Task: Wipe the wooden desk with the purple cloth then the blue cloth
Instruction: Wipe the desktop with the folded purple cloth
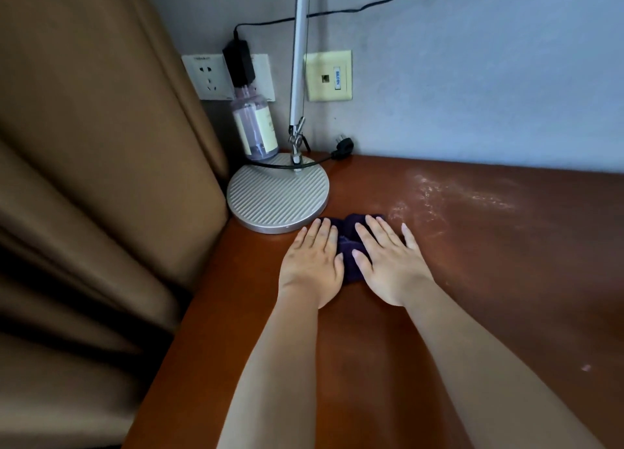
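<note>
A dark purple cloth (349, 246) lies bunched on the reddish-brown wooden desk (489, 280), just in front of the lamp base. My left hand (312, 263) presses flat on the cloth's left side with straight fingers. My right hand (388, 259) presses flat on its right side, fingers spread. Most of the cloth is hidden under both palms. A whitish dusty smear (439, 195) marks the desk to the right of the cloth. No blue cloth is in view.
A round ribbed silver lamp base (277, 195) with its upright pole (299, 60) stands at the desk's back left corner. Behind it are a clear bottle (255, 128), wall sockets and a black plug (342, 146). A brown curtain (101, 178) hangs along the desk's left edge.
</note>
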Tool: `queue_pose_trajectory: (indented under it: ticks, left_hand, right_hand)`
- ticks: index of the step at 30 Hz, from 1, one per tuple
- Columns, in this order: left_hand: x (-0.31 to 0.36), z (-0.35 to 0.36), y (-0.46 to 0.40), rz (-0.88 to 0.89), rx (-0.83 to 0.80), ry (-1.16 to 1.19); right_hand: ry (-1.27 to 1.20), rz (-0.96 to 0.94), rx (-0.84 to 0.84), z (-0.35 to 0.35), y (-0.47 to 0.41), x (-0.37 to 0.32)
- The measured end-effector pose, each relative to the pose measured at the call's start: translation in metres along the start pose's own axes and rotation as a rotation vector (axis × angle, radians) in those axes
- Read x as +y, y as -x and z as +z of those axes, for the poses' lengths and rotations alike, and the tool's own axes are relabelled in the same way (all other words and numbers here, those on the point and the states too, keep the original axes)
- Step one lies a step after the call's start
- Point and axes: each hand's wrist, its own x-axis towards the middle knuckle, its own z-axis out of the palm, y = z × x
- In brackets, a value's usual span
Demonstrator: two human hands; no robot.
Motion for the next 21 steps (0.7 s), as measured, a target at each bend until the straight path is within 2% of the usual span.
queue_pose_trajectory:
  ticks: [7, 21]
  left_hand:
    - [0.009, -0.002, 0.012, -0.056, -0.027, 0.009]
    - [0.072, 0.006, 0.113, -0.097, -0.056, 0.009]
  right_hand:
    - [0.032, 0.026, -0.016, 0.001, 0.015, -0.003]
    - [0.03, -0.027, -0.027, 0.015, 0.129, 0.005]
